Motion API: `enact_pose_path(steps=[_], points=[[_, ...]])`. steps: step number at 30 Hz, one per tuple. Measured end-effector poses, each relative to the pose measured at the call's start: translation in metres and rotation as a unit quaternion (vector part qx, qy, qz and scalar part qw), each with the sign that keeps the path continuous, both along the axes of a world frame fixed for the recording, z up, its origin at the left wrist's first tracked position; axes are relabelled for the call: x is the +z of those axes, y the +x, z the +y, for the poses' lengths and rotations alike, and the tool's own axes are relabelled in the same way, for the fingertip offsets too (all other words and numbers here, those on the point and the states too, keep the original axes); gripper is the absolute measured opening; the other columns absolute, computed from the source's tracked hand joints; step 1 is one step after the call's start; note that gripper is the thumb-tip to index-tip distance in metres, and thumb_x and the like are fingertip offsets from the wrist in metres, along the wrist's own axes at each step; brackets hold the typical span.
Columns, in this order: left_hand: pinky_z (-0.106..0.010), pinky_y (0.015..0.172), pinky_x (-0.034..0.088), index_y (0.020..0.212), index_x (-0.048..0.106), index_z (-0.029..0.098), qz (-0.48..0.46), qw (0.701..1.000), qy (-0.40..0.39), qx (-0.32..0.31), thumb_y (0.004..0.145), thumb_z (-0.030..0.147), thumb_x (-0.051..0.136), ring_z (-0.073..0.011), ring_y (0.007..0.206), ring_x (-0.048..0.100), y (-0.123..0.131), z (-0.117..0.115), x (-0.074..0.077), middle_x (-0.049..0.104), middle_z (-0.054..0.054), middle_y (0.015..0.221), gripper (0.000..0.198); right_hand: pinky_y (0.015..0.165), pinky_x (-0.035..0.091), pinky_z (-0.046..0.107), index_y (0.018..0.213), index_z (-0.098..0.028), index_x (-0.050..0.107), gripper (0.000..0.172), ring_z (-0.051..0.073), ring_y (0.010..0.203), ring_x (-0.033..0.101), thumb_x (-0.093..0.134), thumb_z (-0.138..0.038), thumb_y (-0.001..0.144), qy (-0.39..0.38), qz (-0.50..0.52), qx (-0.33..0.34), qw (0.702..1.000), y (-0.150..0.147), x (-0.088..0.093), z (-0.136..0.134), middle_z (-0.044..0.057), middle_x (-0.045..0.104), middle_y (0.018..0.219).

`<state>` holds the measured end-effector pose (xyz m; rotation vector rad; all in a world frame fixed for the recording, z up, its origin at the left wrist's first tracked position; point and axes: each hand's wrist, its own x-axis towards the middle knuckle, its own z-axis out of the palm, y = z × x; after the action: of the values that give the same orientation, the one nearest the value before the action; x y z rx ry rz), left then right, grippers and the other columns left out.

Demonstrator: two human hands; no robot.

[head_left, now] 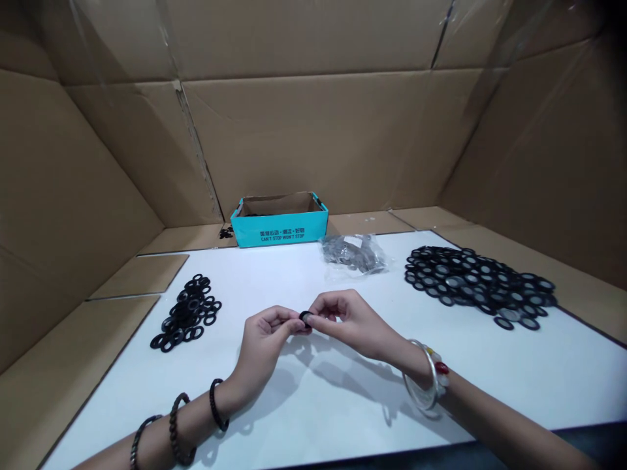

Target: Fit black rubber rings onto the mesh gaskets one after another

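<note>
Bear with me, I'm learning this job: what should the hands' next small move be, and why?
Probably tilt the black ring to bare its face: the left hand and right hand pinch it and partly cover it. The left-side pile shows open rings, the right-side pile rings with greyish centres, so a look might tell which kind this is.

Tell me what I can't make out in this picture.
All in the head view:
The black ring: partly covered by fingers of the left hand and right hand.
The turquoise box: its front wall hides most of the inside.
The clear bag: glare and creased plastic blur its contents.
The white label: too small to read.
The right forearm: cut off by the bottom edge.
</note>
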<state>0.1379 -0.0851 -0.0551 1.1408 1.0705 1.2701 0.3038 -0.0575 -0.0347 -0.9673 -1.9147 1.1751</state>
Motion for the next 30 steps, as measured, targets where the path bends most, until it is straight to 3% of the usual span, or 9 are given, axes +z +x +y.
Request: enact_pose_path(steps=[8,14,20,25,30], points=[[-0.021,0.064,0.048,0.071,0.072,0.013,0.015,0.999,-0.045,-0.003,0.065,0.028,0.071,-0.0129,0.066,0.062,0.0,0.002,0.004,0.071,-0.005,0.069,0.016,0.056,0.042,0.024,0.067,-0.013,0.059,0.028,0.012,0.061,0.056,0.064,-0.04,0.072,-0.093,0.111,-0.007,0.99,-0.002,-0.011,0.002,0.005,0.064,0.068],[-0.02,0.063,0.046,0.072,0.071,0.013,0.012,0.998,-0.058,-0.015,0.064,0.029,0.073,-0.0121,0.065,0.059,0.0,-0.002,0.011,0.069,-0.004,0.067,0.018,0.06,0.044,0.025,0.066,-0.013,0.059,0.028,0.013,0.065,0.058,0.065,-0.04,0.071,-0.085,0.109,-0.013,0.99,-0.002,-0.01,0.002,0.005,0.064,0.068],[-0.018,0.058,0.041,0.07,0.068,0.012,0.016,0.997,-0.072,-0.032,0.064,0.03,0.073,-0.0095,0.06,0.054,-0.003,0.002,0.008,0.064,-0.002,0.063,0.02,0.056,0.041,0.023,0.066,-0.013,0.062,0.027,0.012,0.062,0.056,0.068,-0.039,0.069,-0.072,0.087,-0.011,0.994,-0.001,-0.011,0.002,0.004,0.064,0.066],[-0.019,0.058,0.041,0.072,0.063,0.013,0.001,0.997,-0.058,-0.046,0.065,0.032,0.072,-0.0101,0.059,0.054,-0.003,0.004,0.005,0.062,-0.001,0.063,0.023,0.056,0.041,0.023,0.061,-0.013,0.061,0.027,0.011,0.058,0.055,0.07,-0.038,0.065,-0.092,0.094,-0.014,0.991,-0.003,-0.006,0.001,0.002,0.063,0.061],[-0.02,0.059,0.042,0.072,0.058,0.013,0.057,0.996,-0.008,-0.065,0.072,0.034,0.064,-0.0112,0.061,0.054,-0.001,0.004,0.005,0.058,0.0,0.065,0.022,0.059,0.041,0.023,0.064,-0.013,0.059,0.024,0.011,0.061,0.055,0.067,-0.035,0.069,-0.072,0.078,0.005,0.994,-0.004,-0.006,-0.001,0.001,0.062,0.063]])
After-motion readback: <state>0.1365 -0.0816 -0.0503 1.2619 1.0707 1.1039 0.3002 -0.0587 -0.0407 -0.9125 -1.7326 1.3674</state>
